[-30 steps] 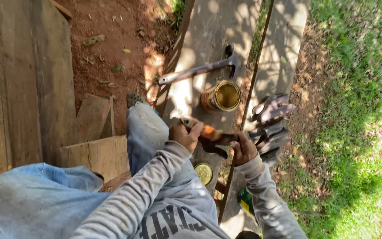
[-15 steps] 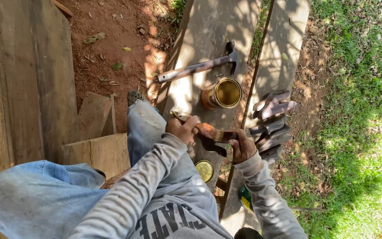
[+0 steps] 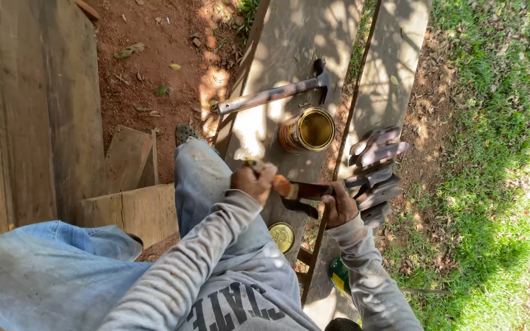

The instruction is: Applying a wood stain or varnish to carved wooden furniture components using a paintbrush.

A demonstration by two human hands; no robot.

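Both hands have slid slightly toward the open can [image 3: 309,129]. Just below it, the left hand [image 3: 251,182] grips a brush [image 3: 282,186], its handle running crosswise (left to right), toward the dark piece [image 3: 314,191] the right hand [image 3: 340,205] clasps.

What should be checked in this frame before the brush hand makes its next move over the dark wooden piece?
1. Left hand has a grip on the paintbrush: ok.
2. Right hand steadies the dark wooden piece: ok.
3. Open can upright on the plank: ok.
4. Can lid off, lying near the person's knee: ok.
5. Hammer lying apart from both hands: ok.
6. Brush bristles loaded: cannot tell.
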